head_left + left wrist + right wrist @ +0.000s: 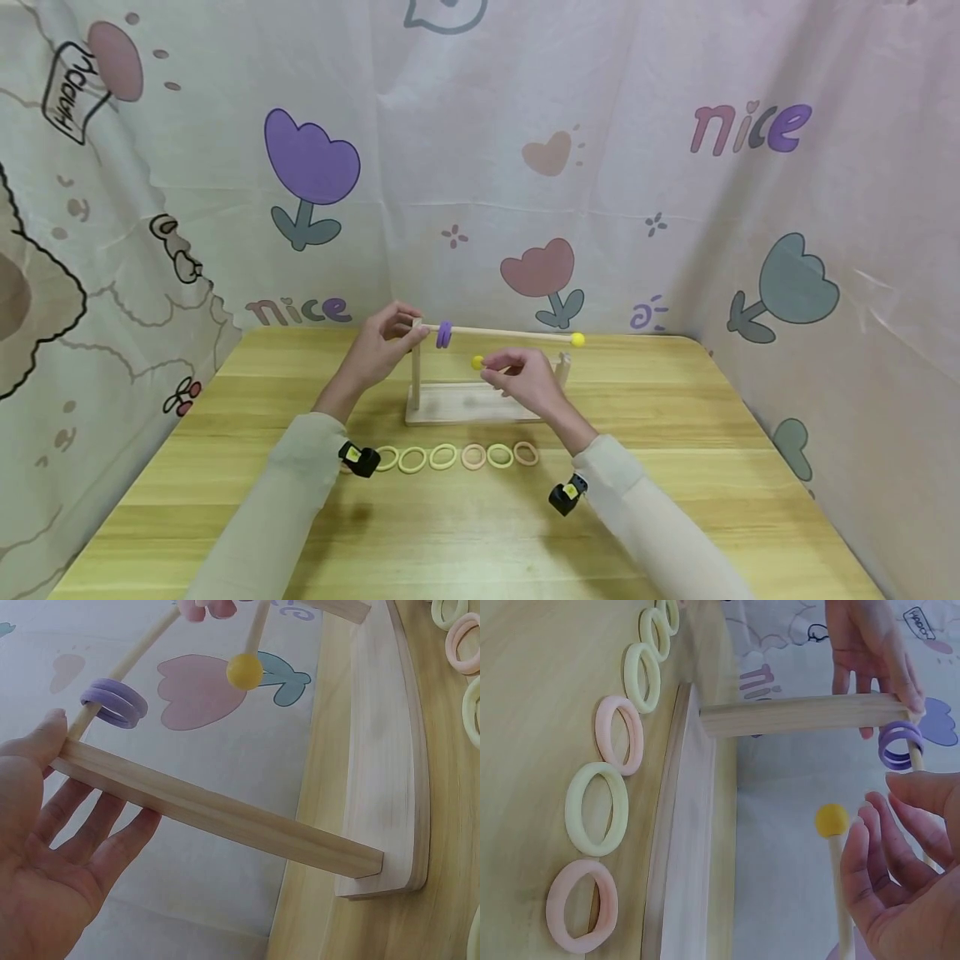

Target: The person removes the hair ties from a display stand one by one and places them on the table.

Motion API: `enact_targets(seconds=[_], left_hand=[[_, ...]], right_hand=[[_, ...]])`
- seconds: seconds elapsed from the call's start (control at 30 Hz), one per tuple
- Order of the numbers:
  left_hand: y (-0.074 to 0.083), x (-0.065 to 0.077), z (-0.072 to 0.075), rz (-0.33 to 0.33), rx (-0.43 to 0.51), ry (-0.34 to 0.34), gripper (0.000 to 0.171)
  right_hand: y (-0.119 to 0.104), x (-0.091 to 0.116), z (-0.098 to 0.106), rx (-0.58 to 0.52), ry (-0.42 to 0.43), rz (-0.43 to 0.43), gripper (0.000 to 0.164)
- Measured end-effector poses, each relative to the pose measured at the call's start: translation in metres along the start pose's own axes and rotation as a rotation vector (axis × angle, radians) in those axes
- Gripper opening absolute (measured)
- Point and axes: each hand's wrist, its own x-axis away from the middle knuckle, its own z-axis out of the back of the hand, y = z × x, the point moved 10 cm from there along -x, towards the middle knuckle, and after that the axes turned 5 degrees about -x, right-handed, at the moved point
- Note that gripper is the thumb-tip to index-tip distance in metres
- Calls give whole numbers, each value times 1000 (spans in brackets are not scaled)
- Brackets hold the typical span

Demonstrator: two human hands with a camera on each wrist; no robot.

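Note:
A wooden stand [465, 404] has an upper rod [517, 334] tipped with a yellow ball [577, 340]. Two purple rings [116, 703], apparently hair ties, hang on that rod near its left end. My left hand [378, 346] grips the top of the left post [225, 806], thumb at the rod's end and fingers behind the wood. In front of the upper rod, my right hand [528, 383] has loosely bent fingers, with nothing visible between them. Close to its fingertips is the yellow ball [832, 820] of a lower rod [841, 900]; part of the stand is hidden behind this hand.
In front of the stand, pale yellow rings [443, 456] and pink rings [474, 457] lie in a row on the wooden table [645, 517]. A printed cloth [450, 167] hangs behind and beside the table.

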Motion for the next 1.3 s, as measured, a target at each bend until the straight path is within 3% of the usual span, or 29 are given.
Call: enact_targets(seconds=[0.3, 0.77, 1.03, 1.3], left_hand=[[3, 2, 0, 7, -19, 2, 36], [0, 3, 0, 0, -1, 6, 37], [1, 4, -2, -9, 3, -4, 36], [3, 4, 0, -16, -7, 2, 39]], right_hand=[[-11, -4, -4, -32, 26, 47, 24], [-29, -9, -12, -27, 90, 125, 16], [-42, -12, -23, 56, 148, 229, 19], [-47, -18, -31, 64, 197, 253, 17]])
